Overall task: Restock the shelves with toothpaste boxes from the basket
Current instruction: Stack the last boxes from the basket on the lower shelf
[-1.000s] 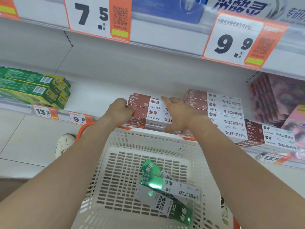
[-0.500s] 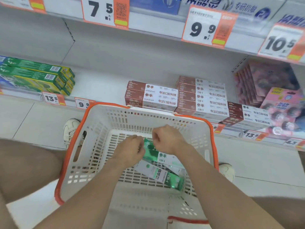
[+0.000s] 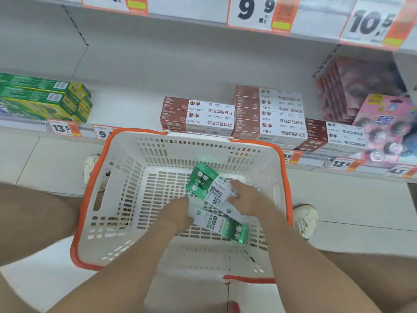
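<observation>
Down in the basket [image 3: 203,144], right hand [image 3: 247,201] grasps the upper green toothpaste box [image 3: 203,179]; left hand [image 3: 178,214] meets the lower box [image 3: 222,225], grip impossible to tell. Best square both together before lifting toward the shelf [image 3: 126,105].

Retail shop aisle. White shelves [image 3: 126,102] hold stacked toothpaste boxes [image 3: 268,114]. Orange-and-white price tags [image 3: 257,12] (9.9, 10.5, 13.5) line the shelf front edges. Orange-rimmed shopping basket [image 3: 140,131] stands on the tiled floor [image 3: 45,159].
</observation>
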Tool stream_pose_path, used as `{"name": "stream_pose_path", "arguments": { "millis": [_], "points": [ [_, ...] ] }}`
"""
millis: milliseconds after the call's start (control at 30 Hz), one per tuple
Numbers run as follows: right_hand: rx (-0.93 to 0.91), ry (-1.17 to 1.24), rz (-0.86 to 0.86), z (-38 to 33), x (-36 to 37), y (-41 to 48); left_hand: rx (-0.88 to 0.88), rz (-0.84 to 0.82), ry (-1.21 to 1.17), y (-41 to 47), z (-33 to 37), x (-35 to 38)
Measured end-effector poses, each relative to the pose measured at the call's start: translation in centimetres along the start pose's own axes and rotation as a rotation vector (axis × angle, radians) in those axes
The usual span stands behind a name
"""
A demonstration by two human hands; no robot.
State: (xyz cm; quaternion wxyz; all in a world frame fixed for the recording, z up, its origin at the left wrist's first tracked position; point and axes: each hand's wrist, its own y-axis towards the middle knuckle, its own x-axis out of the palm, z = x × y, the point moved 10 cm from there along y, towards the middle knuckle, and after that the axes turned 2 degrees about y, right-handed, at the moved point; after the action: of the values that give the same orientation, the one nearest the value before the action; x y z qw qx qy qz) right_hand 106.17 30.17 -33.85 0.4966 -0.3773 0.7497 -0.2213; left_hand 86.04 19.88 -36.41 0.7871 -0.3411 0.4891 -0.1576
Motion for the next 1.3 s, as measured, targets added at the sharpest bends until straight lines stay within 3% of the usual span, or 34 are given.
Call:
{"name": "stream_pose_path", "arguments": {
  "millis": [167, 300, 500, 733, 833, 933, 1167, 1300],
  "points": [
    [0.024, -0.040, -0.053, 0.8, 0.6, 2.3, 0.056, -0.028, 0.106, 1.0, 0.5, 2.0],
    [0.047, -0.059, -0.031, 0.7, 1.6, 3.3, 0.080, 0.050, 0.173, 1.5, 0.3, 2.1],
    [0.027, -0.372, 0.082, 0.4, 2.8, 3.8, 0.118, 0.117, 0.180, 1.0, -1.1, 1.1],
    [-0.013, -0.251, 0.062, 0.4, 1.9, 4.0, 0.229, 0.078, -0.021, 1.0, -3.1, -0.7],
    [-0.036, -0.129, 0.076, -0.2, 2.1, 3.4, 0.225, -0.035, -0.086, 1.1, -3.6, -1.1],
    [-0.055, -0.081, 0.094, -1.5, 2.0, 3.0, 0.137, -0.184, -0.160, 0.5, -4.2, -1.2],
    [-0.028, -0.077, 0.050, -3.5, 2.1, 2.7, -0.372, -0.154, -0.793, -0.8, -9.2, -1.2],
    [-0.028, -0.104, 0.060, -4.1, 2.1, 2.5, -0.494, -0.176, -0.938, -2.0, -10.0, -0.1]
  ]
}}
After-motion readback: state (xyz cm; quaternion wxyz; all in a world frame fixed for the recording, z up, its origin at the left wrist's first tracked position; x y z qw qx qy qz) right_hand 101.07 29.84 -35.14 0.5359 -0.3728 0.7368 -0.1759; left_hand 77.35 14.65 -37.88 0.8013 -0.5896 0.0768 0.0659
